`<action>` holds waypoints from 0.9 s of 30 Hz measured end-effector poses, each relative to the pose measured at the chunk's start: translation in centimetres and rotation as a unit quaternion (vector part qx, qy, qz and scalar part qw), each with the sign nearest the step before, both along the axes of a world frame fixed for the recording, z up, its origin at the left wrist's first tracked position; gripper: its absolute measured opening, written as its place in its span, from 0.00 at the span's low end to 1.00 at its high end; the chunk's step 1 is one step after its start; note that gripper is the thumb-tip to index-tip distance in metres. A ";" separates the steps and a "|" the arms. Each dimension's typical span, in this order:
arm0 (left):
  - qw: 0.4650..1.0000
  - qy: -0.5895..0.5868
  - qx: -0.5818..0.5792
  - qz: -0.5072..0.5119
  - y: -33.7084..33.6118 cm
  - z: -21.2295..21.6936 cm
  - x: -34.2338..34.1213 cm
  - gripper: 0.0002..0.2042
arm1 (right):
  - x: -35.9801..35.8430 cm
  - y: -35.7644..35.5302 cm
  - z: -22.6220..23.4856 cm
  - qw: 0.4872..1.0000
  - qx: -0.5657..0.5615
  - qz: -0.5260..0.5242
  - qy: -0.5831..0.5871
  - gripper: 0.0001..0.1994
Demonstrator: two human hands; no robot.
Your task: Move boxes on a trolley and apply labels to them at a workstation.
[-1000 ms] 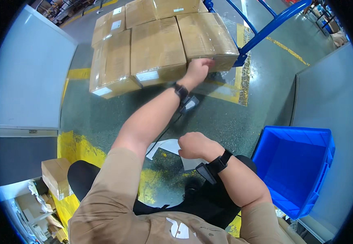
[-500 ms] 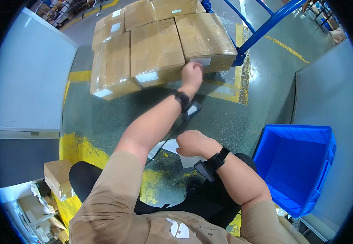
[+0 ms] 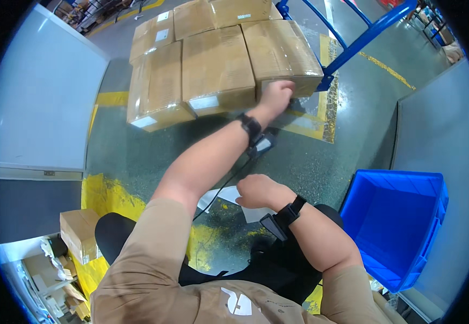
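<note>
My left hand (image 3: 277,99) reaches forward to the front face of the right-hand cardboard carton (image 3: 280,51). Its fingers are curled in, and it covers most of the pale label there; what they may hold is hidden. Closed too, with the knuckles up, my right hand (image 3: 260,191) is over white paper sheets (image 3: 226,197) low between my knees. Whether it grips a sheet cannot be made out. Both wrists wear black straps with small devices, and a thin black cable (image 3: 218,193) runs below the left forearm.
More taped cartons (image 3: 218,67) stand in rows ahead, beside a blue tubular cart handle (image 3: 348,51). A blue plastic bin (image 3: 393,227) sits at my right, next to a grey panel (image 3: 439,119). A white panel (image 3: 40,97) and a small carton (image 3: 79,235) are at left.
My left hand has shifted right along the carton's front and now hides more of its label. The right hand stays almost where it was. The view has moved slightly.
</note>
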State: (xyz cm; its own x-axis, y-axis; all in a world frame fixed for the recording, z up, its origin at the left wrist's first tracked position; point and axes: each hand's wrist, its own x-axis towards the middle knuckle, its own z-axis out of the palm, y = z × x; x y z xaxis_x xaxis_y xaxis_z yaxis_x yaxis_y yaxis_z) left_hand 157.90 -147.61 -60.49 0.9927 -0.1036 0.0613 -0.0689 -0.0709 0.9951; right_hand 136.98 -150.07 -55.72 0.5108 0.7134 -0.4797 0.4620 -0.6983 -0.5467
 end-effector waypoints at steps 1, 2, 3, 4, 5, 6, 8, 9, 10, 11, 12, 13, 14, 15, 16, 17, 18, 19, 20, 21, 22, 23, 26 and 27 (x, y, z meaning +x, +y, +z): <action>1.000 -0.019 0.015 -0.014 -0.2 -0.1 0.2 0.13 | 0.2 0.2 0.0 1.000 0.001 0.004 -0.002 0.14; 0.999 -0.022 0.031 -0.037 -0.3 -0.2 0.4 0.13 | 0.3 0.3 0.0 1.000 0.005 0.005 -0.002 0.14; 0.999 -0.033 0.029 -0.025 -0.2 -0.3 0.5 0.13 | 0.3 0.4 0.0 1.000 0.007 0.006 -0.001 0.14; 0.997 -0.029 0.040 -0.054 -0.2 -0.3 0.6 0.13 | 0.3 0.3 0.0 1.000 0.002 0.010 0.001 0.15; 0.995 -0.026 0.053 -0.082 -0.1 -0.3 0.7 0.13 | 0.3 0.3 0.1 1.000 0.009 0.008 -0.003 0.15; 0.991 -0.007 0.073 -0.111 0.0 -0.3 0.6 0.13 | 0.3 0.4 0.1 1.000 0.007 0.009 0.001 0.15; 0.996 -0.020 0.036 -0.080 0.3 -0.3 0.6 0.13 | 0.4 0.6 0.2 1.000 0.005 0.005 0.007 0.15; 0.999 -0.008 0.003 -0.049 0.4 -0.4 0.4 0.14 | 0.3 0.7 0.3 1.000 0.005 0.003 0.010 0.15; 0.999 0.024 -0.022 -0.022 0.5 -0.5 0.2 0.14 | 0.3 0.8 0.3 1.000 0.003 0.007 0.010 0.15; 0.999 0.000 -0.035 -0.017 0.6 -0.6 0.2 0.14 | 0.5 0.9 0.3 1.000 0.000 0.009 0.007 0.14; 0.999 0.003 0.012 -0.039 0.7 -0.9 0.0 0.15 | 0.4 1.1 0.3 1.000 -0.004 0.015 0.005 0.14; 0.996 0.003 0.059 -0.059 0.9 -1.1 -0.1 0.15 | 0.5 1.3 0.3 1.000 -0.005 0.015 0.006 0.14; 0.991 0.006 0.109 -0.072 0.9 -1.5 -0.2 0.16 | 0.5 1.5 0.3 0.999 -0.004 0.028 0.018 0.13; 0.991 0.007 0.105 -0.082 1.1 -1.9 -0.3 0.16 | 0.3 1.8 0.3 0.999 -0.003 0.039 0.034 0.13; 0.995 0.007 0.065 -0.081 1.2 -2.4 -0.4 0.17 | 0.2 1.9 0.4 0.997 -0.004 0.051 0.049 0.12; 0.997 0.004 0.027 -0.079 1.4 -2.8 -0.3 0.17 | 0.2 2.0 0.4 0.997 -0.007 0.050 0.049 0.12; 0.997 0.004 -0.014 -0.081 1.7 -3.4 -0.6 0.18 | 0.2 2.3 0.5 0.997 0.002 0.050 0.060 0.11; 0.997 0.008 -0.014 -0.074 2.4 -3.9 -1.2 0.18 | 0.0 2.6 0.6 0.996 0.012 0.052 0.072 0.11; 0.994 0.041 0.023 -0.098 3.4 -4.3 -1.4 0.19 | 0.3 2.8 0.8 0.996 0.025 0.057 0.070 0.10; 0.988 0.074 0.059 -0.122 4.6 -4.5 -1.8 0.20 | 0.6 3.0 0.9 0.996 0.017 0.056 0.074 0.10; 0.973 0.134 0.107 -0.152 5.7 -4.8 -2.6 0.20 | 0.6 3.2 1.0 0.993 0.048 0.053 0.095 0.09; 0.961 0.141 0.061 -0.228 7.6 -4.8 -3.5 0.19 | 0.9 3.3 1.2 0.989 0.081 0.048 0.113 0.08; 0.866 0.249 -0.023 -0.432 14.1 -4.0 -7.8 0.18 | 1.4 3.8 1.8 0.972 0.148 0.002 0.180 0.07; 0.845 0.269 -0.005 -0.462 15.6 -3.5 -9.7 0.17 | 1.7 3.9 2.1 0.956 0.184 -0.036 0.223 0.07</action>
